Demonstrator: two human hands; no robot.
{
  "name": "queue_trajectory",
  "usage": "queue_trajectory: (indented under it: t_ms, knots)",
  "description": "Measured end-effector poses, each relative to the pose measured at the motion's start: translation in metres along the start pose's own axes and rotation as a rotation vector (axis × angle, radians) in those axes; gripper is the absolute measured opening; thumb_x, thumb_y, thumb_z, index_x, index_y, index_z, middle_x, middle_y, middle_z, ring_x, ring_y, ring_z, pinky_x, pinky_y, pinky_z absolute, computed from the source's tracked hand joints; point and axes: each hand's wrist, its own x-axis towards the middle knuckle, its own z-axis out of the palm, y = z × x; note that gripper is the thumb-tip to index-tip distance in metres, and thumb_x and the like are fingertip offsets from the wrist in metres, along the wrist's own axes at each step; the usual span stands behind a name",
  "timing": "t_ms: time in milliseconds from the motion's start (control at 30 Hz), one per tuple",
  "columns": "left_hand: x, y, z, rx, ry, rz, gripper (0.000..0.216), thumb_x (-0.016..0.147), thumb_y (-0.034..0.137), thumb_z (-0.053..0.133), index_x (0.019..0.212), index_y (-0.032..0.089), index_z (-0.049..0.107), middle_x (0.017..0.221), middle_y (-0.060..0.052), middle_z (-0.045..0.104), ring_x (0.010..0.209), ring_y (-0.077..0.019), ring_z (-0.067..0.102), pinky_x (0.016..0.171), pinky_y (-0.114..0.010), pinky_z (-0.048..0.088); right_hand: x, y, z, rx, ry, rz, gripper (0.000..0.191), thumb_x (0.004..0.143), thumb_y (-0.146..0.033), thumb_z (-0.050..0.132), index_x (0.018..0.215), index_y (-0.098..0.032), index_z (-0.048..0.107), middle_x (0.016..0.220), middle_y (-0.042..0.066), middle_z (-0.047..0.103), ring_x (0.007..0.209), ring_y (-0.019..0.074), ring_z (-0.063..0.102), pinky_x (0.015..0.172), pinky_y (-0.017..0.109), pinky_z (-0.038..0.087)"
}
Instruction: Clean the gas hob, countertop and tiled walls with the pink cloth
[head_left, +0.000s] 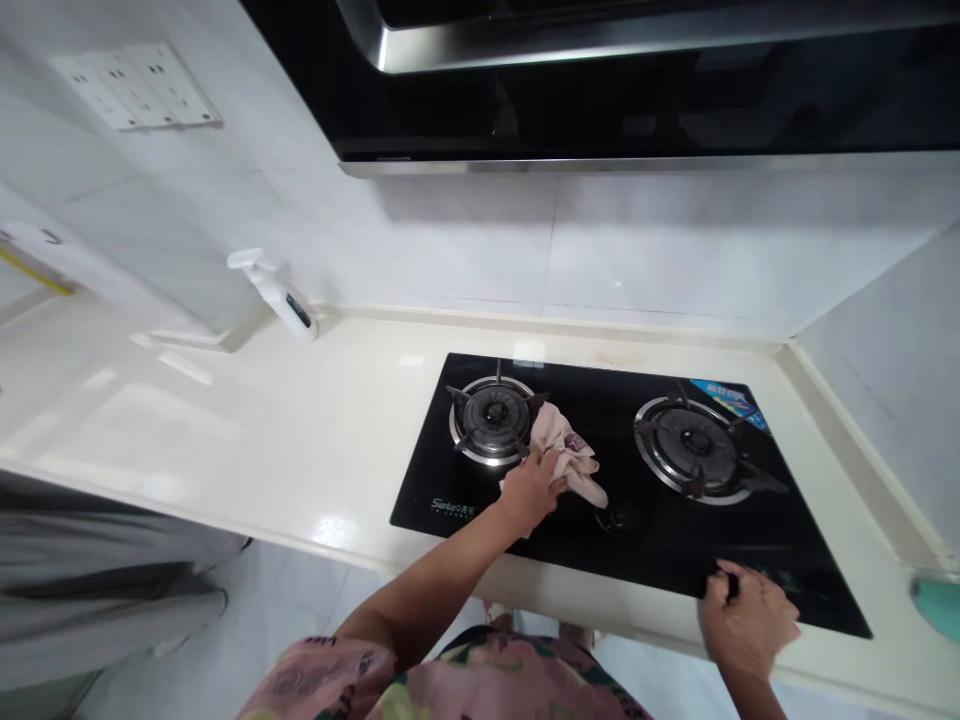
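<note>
My left hand (529,490) grips a crumpled pale pink cloth (574,462) with a darker print. The cloth lies against the black glass gas stove (592,400), just right of the left burner (495,418). My right hand (750,610) rests at the stove's front edge, fingers bent and the thumb apart from the index finger. Dark shows in the gap between them, and I see no object held there; the other fingertips are hidden. A black control knob (619,520) sits right of the cloth. The right burner (697,448) has a black pan support.
A white spray bottle (281,298) stands by the wall on the cream counter (330,420), left of the stove. Overhead hangs a black range hood (600,110). A green object (936,605) is partly visible at the right edge. Wall sockets (139,88) are at upper left.
</note>
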Motion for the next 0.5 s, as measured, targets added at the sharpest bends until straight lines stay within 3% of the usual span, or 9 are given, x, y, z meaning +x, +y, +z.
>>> queue_trajectory:
  t_ms: [100, 267, 500]
  knots:
    - [-0.024, -0.007, -0.006, 0.004, -0.023, -0.012, 0.054, 0.102, 0.039, 0.056, 0.155, 0.028, 0.049, 0.141, -0.017, 0.065, 0.118, -0.0322, 0.07, 0.096, -0.043, 0.062, 0.0, 0.003, 0.0, 0.009, -0.011, 0.018, 0.035, 0.09, -0.039, 0.047, 0.094, -0.018, 0.075, 0.101, 0.018, 0.072, 0.099, 0.0379, 0.064, 0.078, 0.046, 0.041]
    - [-0.06, -0.026, -0.016, -0.016, -0.043, 0.005, 0.055, 0.098, 0.035, 0.065, 0.151, 0.032, 0.052, 0.163, -0.013, 0.051, 0.131, -0.0303, 0.066, 0.103, -0.043, 0.061, 0.002, 0.003, -0.003, 0.006, -0.021, 0.039, 0.032, 0.083, -0.039, 0.049, 0.09, -0.019, 0.074, 0.098, 0.019, 0.072, 0.096, 0.0413, 0.064, 0.074, 0.047, 0.038]
    - [-0.118, -0.083, -0.034, -0.05, -0.103, -0.045, 0.059, 0.094, 0.038, 0.07, 0.151, 0.036, 0.056, 0.157, -0.007, 0.058, 0.135, -0.028, 0.064, 0.108, -0.039, 0.058, 0.006, 0.007, -0.007, 0.018, -0.103, 0.058, 0.034, 0.079, -0.038, 0.049, 0.09, -0.021, 0.076, 0.082, 0.017, 0.066, 0.083, 0.0408, 0.06, 0.072, 0.049, 0.036]
